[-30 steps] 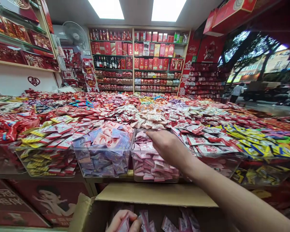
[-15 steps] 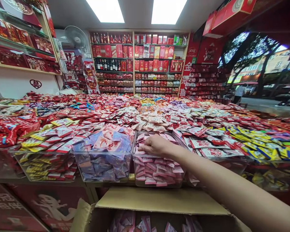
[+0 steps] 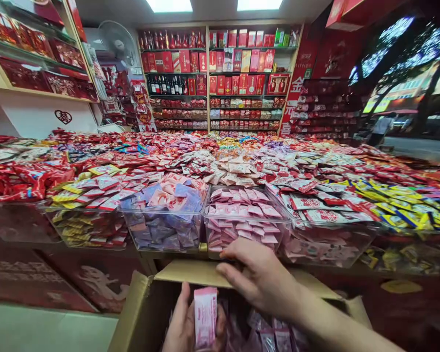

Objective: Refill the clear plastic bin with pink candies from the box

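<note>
My left hand is low over the open cardboard box, its fingers closed round a pink candy packet held upright; whether more packets sit behind it I cannot tell. Above the box's back flap is my right hand, thumb and fingers apart and curved, with nothing visible in it. Just beyond it stands a clear plastic bin holding pink packets laid in rows. More pink packets lie inside the box, partly hidden by my right forearm.
To the left is a bin of lilac and pink packets; to the right, one of white and red packets. Heaps of wrapped sweets cover the counter behind. Shelves of boxes and bottles line the back wall. A person is outside.
My right hand has drawn back from the pink packets' bin, down to above the box. My left hand has risen into clear view with a pink packet. The view has tilted downward.
</note>
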`<state>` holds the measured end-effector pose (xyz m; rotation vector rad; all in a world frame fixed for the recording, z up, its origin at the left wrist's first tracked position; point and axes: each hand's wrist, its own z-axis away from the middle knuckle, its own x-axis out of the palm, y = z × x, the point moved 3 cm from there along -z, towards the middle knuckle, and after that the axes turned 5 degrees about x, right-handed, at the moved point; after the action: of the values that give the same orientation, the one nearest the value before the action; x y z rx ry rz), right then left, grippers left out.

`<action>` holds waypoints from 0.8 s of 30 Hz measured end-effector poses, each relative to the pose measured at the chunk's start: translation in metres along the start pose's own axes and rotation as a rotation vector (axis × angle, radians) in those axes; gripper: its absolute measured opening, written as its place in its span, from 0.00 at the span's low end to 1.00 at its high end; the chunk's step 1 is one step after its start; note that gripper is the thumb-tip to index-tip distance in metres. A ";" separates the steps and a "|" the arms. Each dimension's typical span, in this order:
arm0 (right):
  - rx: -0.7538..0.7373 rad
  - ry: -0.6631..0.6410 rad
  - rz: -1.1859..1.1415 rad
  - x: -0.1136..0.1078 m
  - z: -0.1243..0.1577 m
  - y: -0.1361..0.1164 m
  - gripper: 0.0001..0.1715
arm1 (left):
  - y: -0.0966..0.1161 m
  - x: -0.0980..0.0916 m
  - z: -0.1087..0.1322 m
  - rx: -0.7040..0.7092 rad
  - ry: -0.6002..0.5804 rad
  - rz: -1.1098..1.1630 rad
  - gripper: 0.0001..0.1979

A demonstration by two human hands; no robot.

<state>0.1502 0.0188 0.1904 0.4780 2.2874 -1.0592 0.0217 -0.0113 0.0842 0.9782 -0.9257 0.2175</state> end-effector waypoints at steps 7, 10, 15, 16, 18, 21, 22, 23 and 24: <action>0.361 -0.137 -0.351 0.020 0.061 0.025 0.08 | -0.017 0.039 0.006 -0.084 0.051 0.014 0.22; 0.425 -0.042 -0.588 0.009 0.065 0.034 0.08 | -0.020 0.040 0.005 -0.070 0.108 -0.003 0.12; 0.637 0.054 -0.919 0.015 0.081 0.035 0.18 | -0.011 0.035 -0.001 0.323 0.271 -0.221 0.15; 0.648 0.065 -0.965 0.017 0.082 0.034 0.19 | -0.009 0.035 -0.002 0.397 0.286 -0.292 0.15; 0.647 0.088 -0.998 0.019 0.083 0.034 0.18 | -0.008 0.036 -0.002 0.459 0.275 -0.411 0.14; 0.673 0.122 -0.986 0.020 0.080 0.036 0.14 | -0.011 0.037 -0.003 0.434 0.211 -0.464 0.15; 0.674 0.140 -0.988 0.021 0.080 0.037 0.14 | -0.012 0.036 -0.003 0.428 0.210 -0.458 0.16; 0.670 0.152 -0.996 0.022 0.080 0.038 0.16 | -0.013 0.035 -0.003 0.433 0.220 -0.449 0.15; 0.662 0.149 -1.004 0.023 0.080 0.037 0.18 | -0.013 0.034 -0.002 0.442 0.236 -0.443 0.14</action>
<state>0.1798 -0.0184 0.1129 -0.4612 2.2478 -2.3429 0.0508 -0.0247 0.1015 1.5032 -0.4315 0.1587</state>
